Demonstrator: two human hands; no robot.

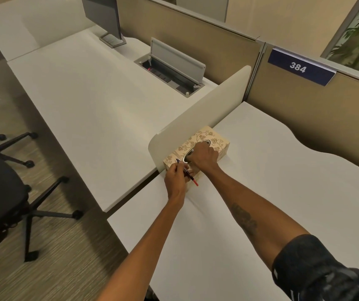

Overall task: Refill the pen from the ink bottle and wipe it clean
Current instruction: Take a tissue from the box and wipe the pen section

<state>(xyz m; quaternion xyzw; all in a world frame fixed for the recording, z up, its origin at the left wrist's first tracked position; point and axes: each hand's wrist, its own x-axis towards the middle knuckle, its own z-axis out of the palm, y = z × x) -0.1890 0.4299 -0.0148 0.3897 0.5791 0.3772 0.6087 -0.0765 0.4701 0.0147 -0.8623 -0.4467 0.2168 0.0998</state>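
A beige tissue box (214,139) with a floral print sits on the white desk (261,192) against a low cream divider (206,109). My left hand (175,178) grips a thin pen (188,172) with a red end, held slanted just in front of the box. My right hand (203,156) rests on top of the box with its fingers curled into the oval slot. I cannot see whether they pinch a tissue. No ink bottle is in view.
A second white desk (87,94) lies to the left with an open cable hatch (172,70) and a monitor stand (112,39). Black office chairs (2,192) stand on the floor at left. Tan partition panels with a "384" sign (298,67) close the back.
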